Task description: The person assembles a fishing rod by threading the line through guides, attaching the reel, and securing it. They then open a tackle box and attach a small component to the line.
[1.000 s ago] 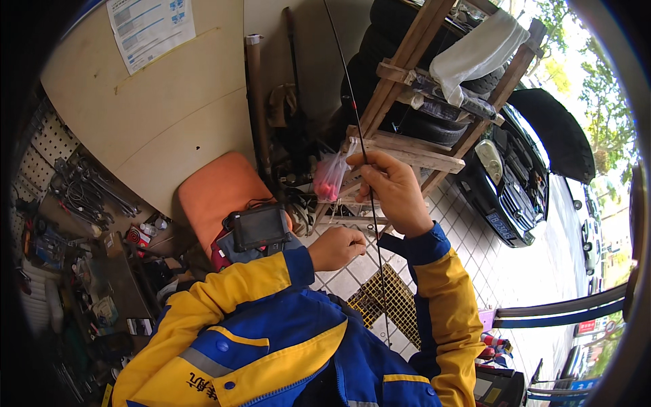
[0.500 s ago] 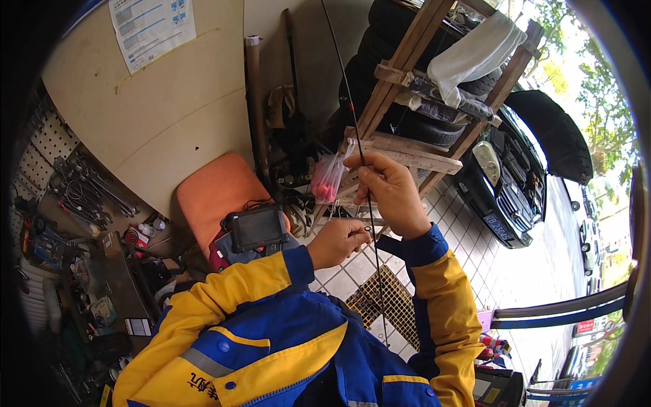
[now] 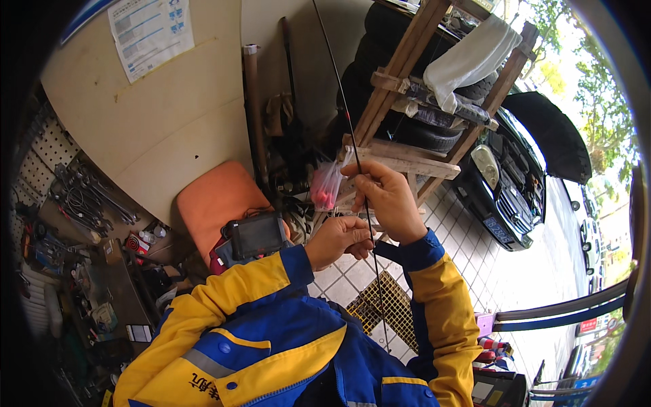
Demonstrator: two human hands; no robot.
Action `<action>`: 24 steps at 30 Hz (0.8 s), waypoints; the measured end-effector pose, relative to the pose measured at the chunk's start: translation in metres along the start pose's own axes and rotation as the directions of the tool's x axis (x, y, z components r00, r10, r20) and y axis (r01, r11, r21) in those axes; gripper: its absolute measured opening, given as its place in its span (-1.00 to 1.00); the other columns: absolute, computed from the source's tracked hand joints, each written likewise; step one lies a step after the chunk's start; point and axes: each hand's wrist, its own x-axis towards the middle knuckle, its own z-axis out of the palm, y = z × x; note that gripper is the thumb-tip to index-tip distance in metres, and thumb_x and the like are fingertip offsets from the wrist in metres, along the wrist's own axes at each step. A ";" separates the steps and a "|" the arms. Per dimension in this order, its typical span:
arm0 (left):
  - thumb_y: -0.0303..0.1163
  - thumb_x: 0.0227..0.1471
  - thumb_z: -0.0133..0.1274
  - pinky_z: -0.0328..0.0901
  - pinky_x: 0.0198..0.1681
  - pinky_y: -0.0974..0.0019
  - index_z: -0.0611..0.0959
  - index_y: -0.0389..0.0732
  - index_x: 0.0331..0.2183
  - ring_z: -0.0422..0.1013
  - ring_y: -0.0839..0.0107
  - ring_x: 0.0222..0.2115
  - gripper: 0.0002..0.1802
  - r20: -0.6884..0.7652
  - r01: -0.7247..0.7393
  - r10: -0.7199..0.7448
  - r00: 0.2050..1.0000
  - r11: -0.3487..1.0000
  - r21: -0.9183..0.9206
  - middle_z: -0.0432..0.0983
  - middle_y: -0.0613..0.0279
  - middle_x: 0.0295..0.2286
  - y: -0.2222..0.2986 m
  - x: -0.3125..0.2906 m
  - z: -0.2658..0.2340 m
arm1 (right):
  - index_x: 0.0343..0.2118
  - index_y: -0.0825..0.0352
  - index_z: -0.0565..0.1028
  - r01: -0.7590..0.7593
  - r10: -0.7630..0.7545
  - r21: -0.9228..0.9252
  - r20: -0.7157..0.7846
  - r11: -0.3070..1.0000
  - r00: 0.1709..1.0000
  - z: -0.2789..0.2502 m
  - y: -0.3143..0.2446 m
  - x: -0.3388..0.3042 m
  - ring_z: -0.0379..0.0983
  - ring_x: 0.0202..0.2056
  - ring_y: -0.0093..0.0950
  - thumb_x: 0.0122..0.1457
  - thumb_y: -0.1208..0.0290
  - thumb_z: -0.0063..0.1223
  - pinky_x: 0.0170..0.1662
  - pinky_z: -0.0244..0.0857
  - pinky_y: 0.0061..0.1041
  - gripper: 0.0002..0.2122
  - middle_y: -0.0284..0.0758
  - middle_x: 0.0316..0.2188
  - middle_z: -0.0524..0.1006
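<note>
A thin black fishing rod (image 3: 336, 73) slants from the top edge down past both hands toward my jacket, with a small red band on its upper part. My right hand (image 3: 392, 203) is closed, with thumb and fingers pinching the rod. Lower and to the left, my left hand (image 3: 336, 240) has its fingers pressed together, the tips right at the rod. Whatever lies between those fingertips is too small to make out. Both arms wear yellow sleeves with blue cuffs.
An orange chair (image 3: 218, 193) carries a dark tablet-like device (image 3: 256, 234). A wooden rack (image 3: 407, 152) holds tyres and a white cloth (image 3: 468, 64). A pink-filled plastic bag (image 3: 327, 186) hangs there. Beneath lies a yellow floor grate (image 3: 383, 305). A dark car (image 3: 505, 183) stands with its bonnet up.
My left hand has shifted slightly right, bringing its fingertips up against the rod where a small ring showed before. My right hand keeps its pinch, and the rod has barely moved.
</note>
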 end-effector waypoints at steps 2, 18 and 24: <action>-0.32 0.35 0.06 0.51 -0.31 0.40 0.65 -0.31 -0.18 0.60 0.44 -0.41 -0.76 0.000 0.003 -0.003 1.000 1.000 0.003 0.66 0.17 -0.38 0.002 0.001 -0.001 | -0.03 0.45 0.58 0.020 -0.020 -0.014 -0.004 1.000 1.000 0.000 0.000 0.001 0.42 -0.48 -0.70 0.39 0.52 -0.03 -0.37 0.38 -0.67 -0.79 -0.45 -0.52 0.48; -0.45 0.24 0.17 0.29 -0.41 0.56 0.76 -0.32 -0.23 0.43 0.70 -0.47 -0.84 -0.270 -0.287 0.337 0.902 0.935 0.207 0.65 0.33 -0.43 0.072 0.002 -0.014 | -0.08 0.50 0.57 0.111 -0.118 -0.113 -0.059 0.987 0.991 -0.001 -0.006 -0.003 0.45 -0.37 -0.68 0.34 0.57 0.01 -0.25 0.35 -0.66 -0.81 -0.42 -0.41 0.56; -0.47 0.23 0.18 0.25 -0.51 0.57 0.76 -0.32 -0.23 0.40 0.71 -0.56 -0.86 -0.291 -0.355 0.486 0.824 0.843 0.403 0.64 0.32 -0.48 0.121 -0.004 -0.004 | -0.05 0.47 0.50 0.105 -0.110 -0.041 -0.134 0.994 0.985 0.003 -0.007 -0.003 0.50 -0.29 -0.66 0.31 0.59 0.09 -0.22 0.41 -0.68 -0.81 -0.38 -0.30 0.60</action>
